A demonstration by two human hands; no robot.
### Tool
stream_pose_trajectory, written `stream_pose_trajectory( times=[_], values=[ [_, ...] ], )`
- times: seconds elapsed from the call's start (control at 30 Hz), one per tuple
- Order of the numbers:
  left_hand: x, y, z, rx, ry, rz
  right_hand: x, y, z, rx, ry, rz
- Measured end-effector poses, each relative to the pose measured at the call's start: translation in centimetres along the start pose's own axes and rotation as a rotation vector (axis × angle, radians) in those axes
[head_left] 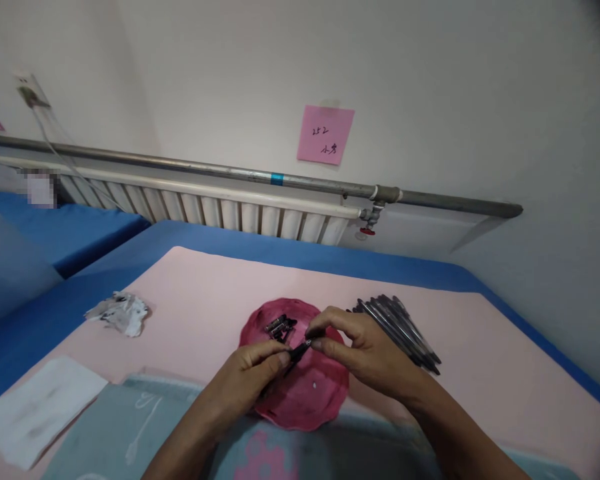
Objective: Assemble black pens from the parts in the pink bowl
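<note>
Over a red scalloped plate (325, 393), my left hand (263, 367) grips a dark pen piece (299, 351) between thumb and fingers. My right hand (353, 337) pinches the small light tip at the piece's other end. Most of the piece is hidden by my fingers. Several short black pen parts (280, 327) lie in the back of the plate, and a tiny white bit (315, 385) sits near its front. Right of the plate, beside my right hand, is a pile of black pens (397, 327).
A crumpled, ink-stained tissue (123, 312) and a folded white cloth (43, 407) lie to the left. Pink sheeting (205, 280) covers the blue table (180, 233). Grey-green fabric (165, 427) lies along the front. Behind stand a radiator (260, 217) and a pipe (205, 169).
</note>
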State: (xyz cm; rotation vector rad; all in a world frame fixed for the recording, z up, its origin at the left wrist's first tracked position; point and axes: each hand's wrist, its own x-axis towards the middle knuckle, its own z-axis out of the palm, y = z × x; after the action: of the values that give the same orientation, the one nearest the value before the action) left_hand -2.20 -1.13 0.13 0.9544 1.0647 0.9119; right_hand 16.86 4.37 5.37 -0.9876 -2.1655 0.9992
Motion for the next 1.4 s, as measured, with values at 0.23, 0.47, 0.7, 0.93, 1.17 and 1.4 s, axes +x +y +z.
stream_pose_trajectory(
  times=[0.23,0.47,0.7,0.93,1.17,1.4],
  values=[
    [-0.3,0.4,0.2,-0.105,-0.048,-0.049,0.0,0.3,0.5,0.100,0.019,-0.028],
    [-0.4,0.8,0.4,-0.098,-0.023,-0.041,0.4,0.4,2.0,0.511,0.036,0.229],
    [-0.6,0.9,0.5,-0.125,-0.014,-0.049,0.3,1.3,3.6,0.723,0.127,0.281],
    [-0.4,0.9,0.4,-0.142,-0.019,-0.035,0.5,1.1,3.4,0.543,0.170,0.245],
    [-0.4,0.9,0.6,-0.145,0.016,-0.037,0.5,1.0,3.3,0.491,0.178,0.227],
    [-0.5,0.8,0.5,-0.137,0.036,-0.056,0.5,1.0,3.4,0.488,0.174,0.241]
  ],
)
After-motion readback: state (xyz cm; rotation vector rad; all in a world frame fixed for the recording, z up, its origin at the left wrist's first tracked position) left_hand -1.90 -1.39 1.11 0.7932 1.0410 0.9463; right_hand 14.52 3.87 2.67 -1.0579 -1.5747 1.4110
